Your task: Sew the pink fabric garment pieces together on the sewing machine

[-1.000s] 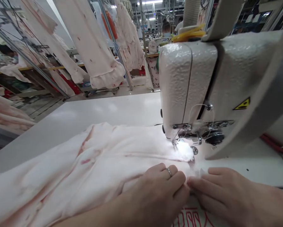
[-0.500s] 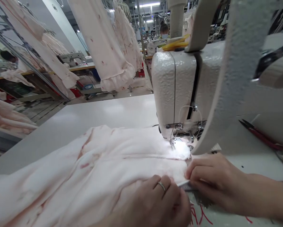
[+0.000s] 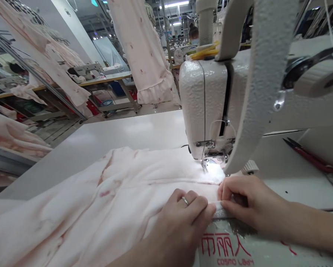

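Pale pink fabric (image 3: 133, 196) with small prints lies spread over the table, its right edge under the lit needle area of a white sewing machine (image 3: 205, 104). My left hand (image 3: 183, 215), with a ring on one finger, presses on the cloth near its front edge, fingers bent and gripping it. Just right of the needle, my right hand (image 3: 247, 196) pinches the right edge of the cloth between thumb and fingers. The presser foot (image 3: 204, 165) stands at the fabric beside the bright lamp; whether it is down on the cloth I cannot tell.
Red-handled thread snips (image 3: 311, 155) lie on the table to the right. A plastic sheet with red lettering (image 3: 227, 248) covers the front edge. Pink garments (image 3: 144, 55) hang beyond the table, and other sewing stations (image 3: 88, 72) stand further back, with people there.
My left hand has shifted up and slightly left, uncovering more red lettering. The right hand has drawn into a clearer pinch at the fabric edge. The camera view has turned slightly.
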A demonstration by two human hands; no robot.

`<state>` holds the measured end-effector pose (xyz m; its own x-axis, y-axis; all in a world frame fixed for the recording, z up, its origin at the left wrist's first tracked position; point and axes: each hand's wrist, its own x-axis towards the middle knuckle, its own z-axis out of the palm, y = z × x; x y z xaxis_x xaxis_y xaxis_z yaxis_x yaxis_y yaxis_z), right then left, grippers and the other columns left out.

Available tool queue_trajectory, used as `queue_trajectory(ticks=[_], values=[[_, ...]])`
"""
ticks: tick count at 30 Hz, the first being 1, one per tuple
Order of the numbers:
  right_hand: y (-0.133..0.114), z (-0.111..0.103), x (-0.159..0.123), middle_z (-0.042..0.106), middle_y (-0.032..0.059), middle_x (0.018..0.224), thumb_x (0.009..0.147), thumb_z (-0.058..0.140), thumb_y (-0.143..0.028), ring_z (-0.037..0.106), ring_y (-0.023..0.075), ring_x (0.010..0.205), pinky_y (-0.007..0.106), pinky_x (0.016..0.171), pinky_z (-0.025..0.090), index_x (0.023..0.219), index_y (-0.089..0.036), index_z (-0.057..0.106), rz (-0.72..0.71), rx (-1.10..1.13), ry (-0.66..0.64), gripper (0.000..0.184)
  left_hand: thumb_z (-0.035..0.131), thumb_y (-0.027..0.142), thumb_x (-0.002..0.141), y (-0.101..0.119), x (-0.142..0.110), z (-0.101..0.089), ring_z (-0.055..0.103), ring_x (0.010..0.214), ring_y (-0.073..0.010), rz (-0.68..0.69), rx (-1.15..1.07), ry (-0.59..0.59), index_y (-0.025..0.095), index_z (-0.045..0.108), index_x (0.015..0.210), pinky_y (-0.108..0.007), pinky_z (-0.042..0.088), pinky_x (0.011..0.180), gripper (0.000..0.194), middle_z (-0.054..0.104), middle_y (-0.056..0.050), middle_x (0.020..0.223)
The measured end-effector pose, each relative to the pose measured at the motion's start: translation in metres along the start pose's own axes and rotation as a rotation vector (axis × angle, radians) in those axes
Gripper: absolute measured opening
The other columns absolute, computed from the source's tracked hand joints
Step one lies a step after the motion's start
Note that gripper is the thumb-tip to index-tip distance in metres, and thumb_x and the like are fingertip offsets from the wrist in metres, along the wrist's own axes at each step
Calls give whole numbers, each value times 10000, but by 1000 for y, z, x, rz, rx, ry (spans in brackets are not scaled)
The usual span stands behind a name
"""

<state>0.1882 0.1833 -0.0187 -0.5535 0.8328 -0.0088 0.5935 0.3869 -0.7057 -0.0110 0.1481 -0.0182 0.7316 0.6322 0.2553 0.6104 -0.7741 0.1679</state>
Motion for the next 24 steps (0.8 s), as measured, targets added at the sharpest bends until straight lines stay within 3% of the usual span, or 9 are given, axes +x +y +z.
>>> queue_trajectory(ticks=[3, 6, 8, 10, 14, 18, 24], values=[[5, 2, -4, 564, -5, 658, 775, 443, -116, 485, 106, 567, 234, 525, 358, 729, -180, 556, -202, -63, 45, 137, 411, 78, 717, -4, 3, -3, 456, 728, -191, -17, -46, -74, 127, 507, 1045, -351, 399, 631, 346, 553, -61, 844], [11, 4, -8, 590, 22, 781, 780, 381, -52, 525, 130, 671, 253, 583, 376, 881, -197, 582, -466, -194, 100, 268, 423, 113, 720, -9, 5, -5, 450, 698, -192, 39, -56, -55, 126, 499, 1071, -350, 401, 613, 359, 553, -64, 819], [13, 4, -10, 602, 51, 837, 795, 379, -64, 527, 160, 711, 281, 603, 386, 932, -184, 585, -550, -337, 150, 275, 418, 160, 749, -10, 6, -8, 462, 696, -198, 91, -63, -13, 122, 510, 1061, -357, 411, 612, 328, 559, -71, 803], [13, 4, -9, 606, 77, 916, 828, 376, -99, 531, 190, 794, 326, 684, 401, 920, -161, 586, -605, -423, 178, 238, 404, 186, 785, -10, 6, -11, 497, 840, -229, 77, -60, -2, 128, 526, 1041, -392, 424, 703, 289, 577, -105, 925], [10, 2, -4, 626, 54, 899, 845, 381, -116, 540, 180, 918, 322, 802, 411, 863, -167, 584, -633, -333, 160, 211, 381, 147, 819, -10, 3, -17, 387, 1162, -212, -1, -73, -5, 169, 532, 1047, -410, 343, 923, 275, 483, -112, 1228], [5, 3, -2, 635, 36, 768, 827, 362, -90, 586, 136, 738, 255, 699, 468, 808, -171, 578, -610, -256, 167, 231, 389, 150, 816, -18, 2, -16, 416, 1149, -179, 23, -125, 16, 210, 521, 1087, -393, 328, 955, 307, 509, -69, 1215], [0, 1, 7, 634, 40, 716, 780, 346, -39, 591, 148, 649, 314, 720, 490, 804, -165, 589, -589, -300, 239, 274, 428, 109, 773, -32, 10, -18, 450, 1109, -180, 43, -59, 45, 211, 559, 1022, -394, 336, 952, 300, 546, -52, 1168]])
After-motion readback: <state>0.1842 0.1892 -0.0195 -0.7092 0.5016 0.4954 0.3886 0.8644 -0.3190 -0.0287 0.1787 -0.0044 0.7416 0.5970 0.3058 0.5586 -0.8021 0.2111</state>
